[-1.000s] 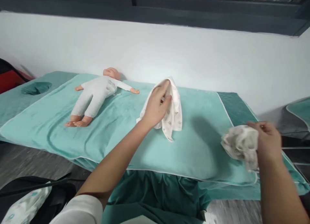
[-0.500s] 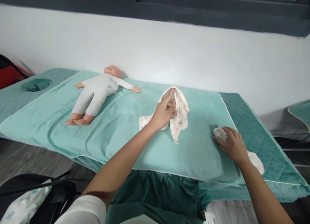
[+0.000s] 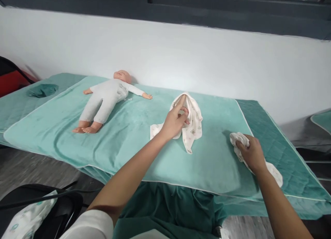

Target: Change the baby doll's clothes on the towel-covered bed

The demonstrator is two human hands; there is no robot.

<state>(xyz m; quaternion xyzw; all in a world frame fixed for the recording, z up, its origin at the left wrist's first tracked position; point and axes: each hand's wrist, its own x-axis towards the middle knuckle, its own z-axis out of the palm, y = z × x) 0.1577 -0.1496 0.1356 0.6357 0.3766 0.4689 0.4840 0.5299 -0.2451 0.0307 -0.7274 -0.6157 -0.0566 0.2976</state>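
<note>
My left hand (image 3: 176, 121) is at a white printed baby garment (image 3: 194, 127) in the middle of the bed. Its index finger reaches up under the fabric and props it into a peak, while the other fingers are curled. On the right, my right hand (image 3: 254, 153) grips a bunched white cloth (image 3: 238, 144), lifted slightly off the mat. More of this pale fabric shows behind the wrist; its full shape is hidden. A baby doll (image 3: 104, 96) in a white suit lies on its back at the left, arms spread.
A green mat (image 3: 137, 135) covers most of the padded bed (image 3: 279, 142), which has a face hole (image 3: 42, 90) at its left end. A white wall (image 3: 165, 56) runs behind. At lower left, a black chair (image 3: 69, 208) holds a patterned cloth (image 3: 31, 218).
My right hand has closed on the white cloth, bunching it and raising it a little. My left hand stays in the garment. The view has shifted slightly.
</note>
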